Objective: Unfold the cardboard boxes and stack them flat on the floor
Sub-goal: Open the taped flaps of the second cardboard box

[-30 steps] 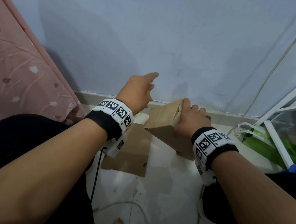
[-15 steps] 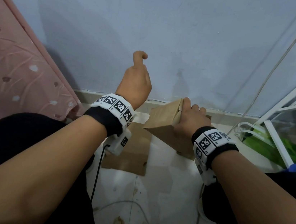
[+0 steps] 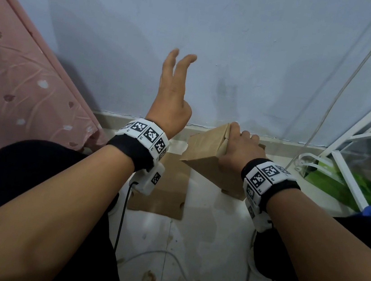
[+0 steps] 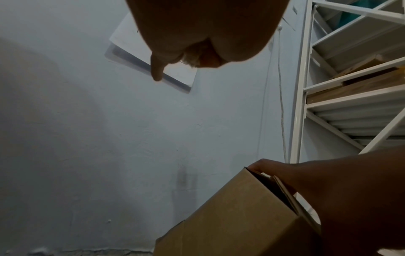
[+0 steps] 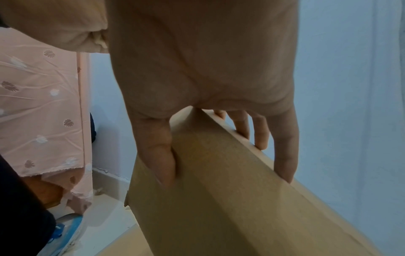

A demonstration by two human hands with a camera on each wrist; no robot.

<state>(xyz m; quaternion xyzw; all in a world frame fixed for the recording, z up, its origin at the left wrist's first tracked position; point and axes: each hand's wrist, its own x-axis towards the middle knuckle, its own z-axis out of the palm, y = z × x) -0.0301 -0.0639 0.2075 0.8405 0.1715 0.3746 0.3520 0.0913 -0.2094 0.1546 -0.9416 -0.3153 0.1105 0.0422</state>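
A brown cardboard box (image 3: 203, 157) stands tilted on the white floor near the wall. My right hand (image 3: 238, 147) grips its upper edge, thumb on the near face and fingers over the far side; the right wrist view shows that box (image 5: 230, 199) under the fingers (image 5: 285, 155). In the left wrist view the box (image 4: 230, 216) sits low at right. My left hand (image 3: 174, 91) is raised in front of the wall, fingers straight and empty. A flattened cardboard piece (image 3: 167, 197) lies on the floor below my left wrist.
A pink patterned cloth (image 3: 23, 76) hangs at the left. A white metal rack (image 3: 356, 144) stands at the right with a green bag (image 3: 348, 187) under it. A thin cable (image 3: 342, 90) runs down the blue wall. My dark-clothed knees flank the floor strip.
My left hand has risen from beside the box to well above it, and its fingers have straightened. The right hand and the box have stayed put.
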